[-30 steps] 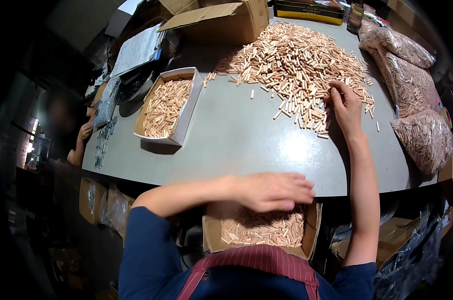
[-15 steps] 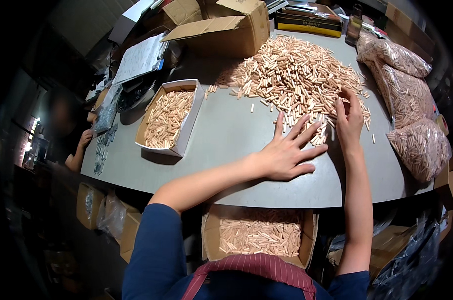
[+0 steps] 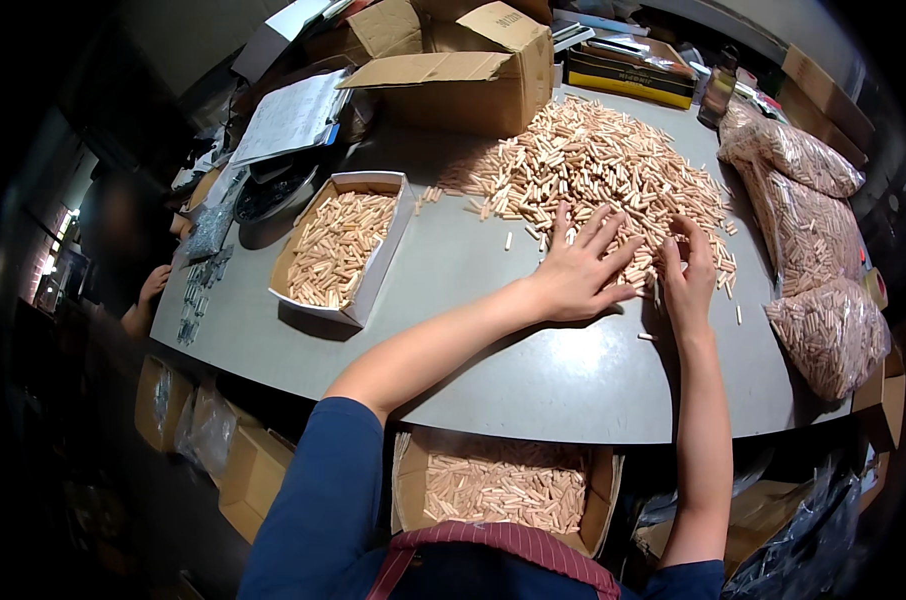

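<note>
A broad heap of short wooden dowels lies on the grey table. At its near edge my left hand is open, fingers spread over the front dowels and fingertips touching them. To its right, my right hand reaches into the heap's near right side. Its fingers are bent, with a gap between thumb and fingers, and I see nothing held there. A few loose dowels lie close by, one of them just below the right hand. Left of the heap stands an open white box filled with dowels.
Clear plastic bags of dowels line the right side. Below the front edge sits a cardboard box with more dowels. At the back are an open carton and a bottle. Another person's hand is at the far left.
My left hand has moved slightly forward, its fingers now further over the heap's front. My right hand has come back a little toward me. The whole view has shifted slightly.
</note>
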{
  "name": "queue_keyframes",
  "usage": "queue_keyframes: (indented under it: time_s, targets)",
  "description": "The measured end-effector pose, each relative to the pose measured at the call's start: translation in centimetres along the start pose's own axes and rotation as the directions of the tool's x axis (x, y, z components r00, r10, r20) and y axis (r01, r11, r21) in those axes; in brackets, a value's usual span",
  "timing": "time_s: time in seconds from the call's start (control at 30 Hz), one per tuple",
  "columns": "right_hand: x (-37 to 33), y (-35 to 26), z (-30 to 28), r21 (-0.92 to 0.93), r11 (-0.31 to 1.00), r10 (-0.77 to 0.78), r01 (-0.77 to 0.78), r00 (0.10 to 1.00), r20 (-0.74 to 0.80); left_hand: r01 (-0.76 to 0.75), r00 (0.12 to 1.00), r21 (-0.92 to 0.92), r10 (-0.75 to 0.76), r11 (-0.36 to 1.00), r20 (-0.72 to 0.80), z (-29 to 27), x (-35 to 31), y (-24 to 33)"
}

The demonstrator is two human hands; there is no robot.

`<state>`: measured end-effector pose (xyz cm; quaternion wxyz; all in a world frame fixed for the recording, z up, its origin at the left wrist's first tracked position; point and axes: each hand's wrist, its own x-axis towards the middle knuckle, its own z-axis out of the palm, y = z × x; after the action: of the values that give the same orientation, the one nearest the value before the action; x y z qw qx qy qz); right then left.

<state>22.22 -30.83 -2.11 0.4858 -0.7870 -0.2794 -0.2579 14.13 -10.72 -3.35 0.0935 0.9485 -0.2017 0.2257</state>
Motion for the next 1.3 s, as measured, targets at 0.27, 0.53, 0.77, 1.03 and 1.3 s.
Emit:
queue_keyframes:
  time_s: [0.27, 0.53, 0.77, 1.03, 1.3]
  targets:
    - [0.2, -0.4, -0.5, 0.024, 1.000, 0.012, -0.012, 1.000, -0.002, 0.381, 0.893, -0.183, -0.412, 0.906, -0.180, -4.8, -3.3, -5.6]
    - [0.2, 0.6, -0.4, 0.030, 1.000, 0.001, -0.001, 1.000, 0.012, 0.410, 0.898, -0.092, -0.419, 0.907, -0.131, -4.4, -3.8, -5.5]
    - [0.1, 0.5, -0.1, 0.065, 0.998, 0.007, -0.009, 1.000, 0.024, 0.473, 0.877, -0.113, -0.480, 0.874, -0.039, -4.6, -3.3, -5.4]
    - [0.0, 1.0, 0.0, 0.043, 0.999, -0.010, 0.008, 0.999, 0.043, 0.356, 0.925, -0.135, -0.369, 0.925, -0.093, -4.1, -3.8, -5.6]
    - [-1.0, 0.5, 1.4, -0.099, 0.988, -0.071, 0.115, 0.927, 0.368, 0.423, 0.888, -0.219, -0.450, 0.879, -0.093, -9.0, -7.9, -4.2]
